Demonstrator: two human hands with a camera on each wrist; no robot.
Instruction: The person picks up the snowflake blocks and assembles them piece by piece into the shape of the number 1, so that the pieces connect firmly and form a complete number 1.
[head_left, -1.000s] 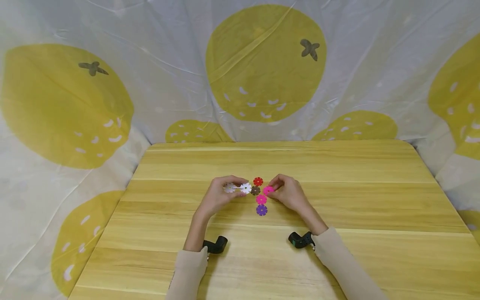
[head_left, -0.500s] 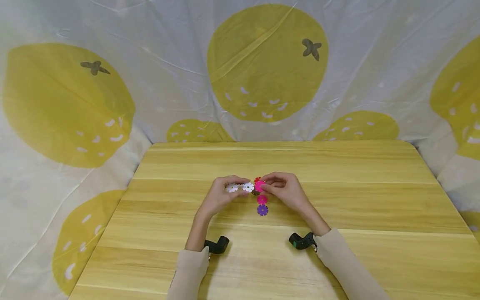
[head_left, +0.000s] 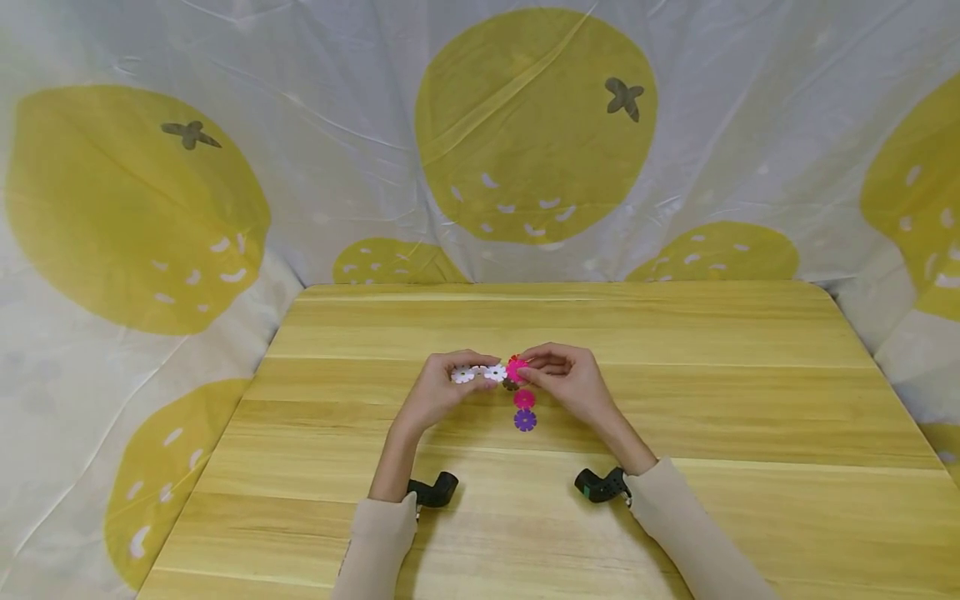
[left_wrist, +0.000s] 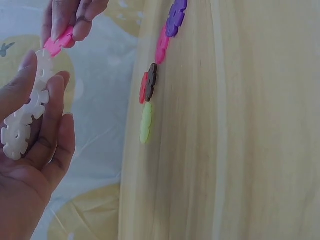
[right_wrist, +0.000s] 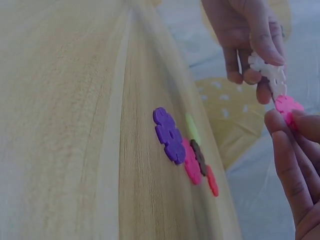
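The left hand (head_left: 437, 393) holds a chain of white notched discs (left_wrist: 35, 106) between thumb and fingers, above the table. Pinched in the right hand (head_left: 576, 379) is a pink notched disc (right_wrist: 287, 106), whose edge meets the end white disc in both wrist views; how deeply they are joined cannot be told. Beneath the hands, on the table, lie a purple disc (right_wrist: 169, 136), another pink disc (right_wrist: 191, 162), a brown disc (right_wrist: 198, 157), a red disc (right_wrist: 212, 180) and a light green disc (left_wrist: 146, 123).
The wooden table (head_left: 675, 533) runs back to a curtain (head_left: 360, 150) printed with yellow fruit. Black wrist devices stick out inward from both forearms, one at the left wrist (head_left: 437, 489) and one at the right wrist (head_left: 598, 485).
The right hand has moved left with its pink disc, from beside the loose discs to the end of the white chain. The left hand has barely moved.
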